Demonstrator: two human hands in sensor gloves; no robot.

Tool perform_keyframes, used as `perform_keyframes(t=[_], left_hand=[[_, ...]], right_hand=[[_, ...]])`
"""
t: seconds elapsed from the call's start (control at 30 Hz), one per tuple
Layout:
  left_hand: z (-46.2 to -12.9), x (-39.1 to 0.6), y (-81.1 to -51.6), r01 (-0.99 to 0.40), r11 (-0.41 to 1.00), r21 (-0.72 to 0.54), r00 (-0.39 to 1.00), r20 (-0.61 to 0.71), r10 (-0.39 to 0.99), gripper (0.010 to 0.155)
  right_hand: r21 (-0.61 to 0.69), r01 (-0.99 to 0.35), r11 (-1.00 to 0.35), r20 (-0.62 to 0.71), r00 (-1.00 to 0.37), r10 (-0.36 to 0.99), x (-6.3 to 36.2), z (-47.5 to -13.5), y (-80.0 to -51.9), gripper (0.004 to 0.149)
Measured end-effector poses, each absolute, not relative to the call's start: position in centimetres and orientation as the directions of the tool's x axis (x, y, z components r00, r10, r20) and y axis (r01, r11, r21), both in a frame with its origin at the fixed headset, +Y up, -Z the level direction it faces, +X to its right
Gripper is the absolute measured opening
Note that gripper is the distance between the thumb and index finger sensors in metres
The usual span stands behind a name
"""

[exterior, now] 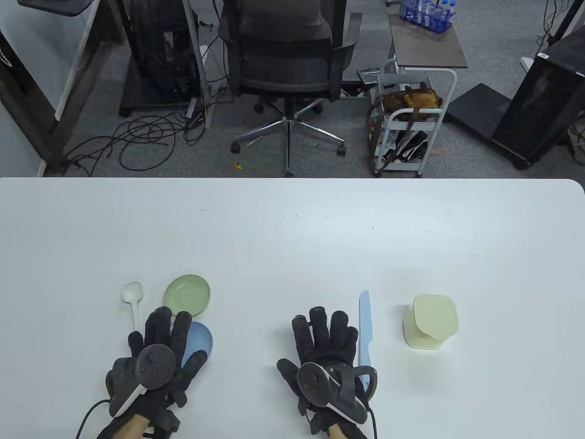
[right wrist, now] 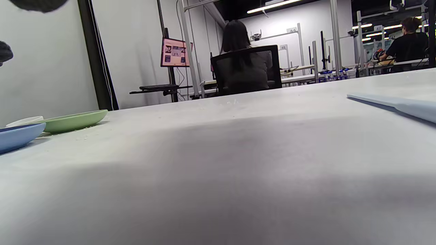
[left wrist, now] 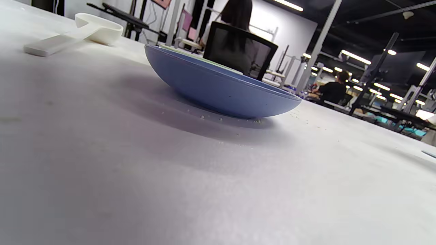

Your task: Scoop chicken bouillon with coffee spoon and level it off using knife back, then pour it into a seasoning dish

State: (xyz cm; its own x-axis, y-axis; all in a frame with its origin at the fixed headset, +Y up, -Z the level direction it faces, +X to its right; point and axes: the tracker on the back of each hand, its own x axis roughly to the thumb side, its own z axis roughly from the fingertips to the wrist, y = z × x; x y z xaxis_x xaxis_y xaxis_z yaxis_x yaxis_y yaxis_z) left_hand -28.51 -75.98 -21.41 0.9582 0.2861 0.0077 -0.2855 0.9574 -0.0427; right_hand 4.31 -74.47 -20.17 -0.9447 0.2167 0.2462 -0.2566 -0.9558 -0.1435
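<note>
My left hand (exterior: 160, 334) lies flat on the table, fingers straight, partly covering a blue dish (exterior: 201, 340) (left wrist: 218, 88) (right wrist: 17, 136). A white spoon (exterior: 133, 297) (left wrist: 75, 30) lies just left of my fingers. A green dish (exterior: 187, 295) (right wrist: 73, 121) sits beyond the blue one. My right hand (exterior: 327, 336) rests flat and empty, fingers spread. A light blue knife (exterior: 365, 331) (right wrist: 402, 104) lies right beside it, its handle under the tracker strap. A cream bouillon container (exterior: 430, 321) with its lid on stands further right.
Small crumbs lie on the table (left wrist: 238, 190) around the blue dish. An office chair (exterior: 288, 59) and a white cart (exterior: 406, 123) stand beyond the far table edge. People sit at desks in the background of the wrist views.
</note>
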Motion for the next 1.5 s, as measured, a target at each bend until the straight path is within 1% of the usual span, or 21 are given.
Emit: perform_keyframes(t=[0.73,0.87,0.97,1.17,1.23,1.3,1.33,1.47,1.5], left_hand=[[-21.3,-28.5,-76.0,-0.284,0.958,-0.049,0.958,0.012,0.285,0.089],[-21.2,-28.6,-75.9,-0.285,0.958,-0.044,0.958,0.011,0.286,0.089],[-21.2,-28.6,-75.9,-0.280,0.959,-0.037,0.960,0.010,0.280,0.089],[-21.3,-28.7,-76.0,-0.282,0.958,-0.045,0.959,0.008,0.282,0.089],[-21.3,-28.7,-75.9,-0.282,0.959,-0.043,0.959,0.008,0.282,0.089],[-21.3,-28.7,-75.9,-0.288,0.957,-0.041,0.957,0.008,0.288,0.089],[-21.3,-28.7,-75.9,-0.287,0.957,-0.040,0.958,0.007,0.288,0.089],[-21.3,-28.8,-75.9,-0.282,0.959,-0.036,0.959,0.002,0.282,0.089],[-21.4,-28.9,-75.9,-0.285,0.958,-0.038,0.958,-0.001,0.285,0.089]], right_hand=[[-0.148,-0.260,-0.954,0.234,-0.947,0.222,4.7,-19.9,-74.1,0.085],[-0.204,-0.229,-0.952,0.217,-0.959,0.184,5.3,-19.6,-73.4,0.088],[-0.229,-0.217,-0.949,0.170,-0.969,0.180,6.4,-19.7,-72.6,0.089],[-0.229,-0.226,-0.947,-0.037,-0.970,0.240,11.1,-20.5,-70.9,0.089],[-0.244,-0.242,-0.939,-0.143,-0.949,0.281,13.4,-20.8,-70.2,0.089],[-0.261,-0.279,-0.924,-0.230,-0.912,0.341,15.6,-21.4,-69.7,0.088],[-0.279,-0.298,-0.913,-0.310,-0.872,0.379,17.3,-21.9,-69.4,0.089],[-0.265,-0.328,-0.907,-0.475,-0.774,0.418,21.0,-23.1,-69.4,0.090],[-0.231,-0.350,-0.908,-0.523,-0.742,0.420,22.2,-23.6,-69.9,0.091]])
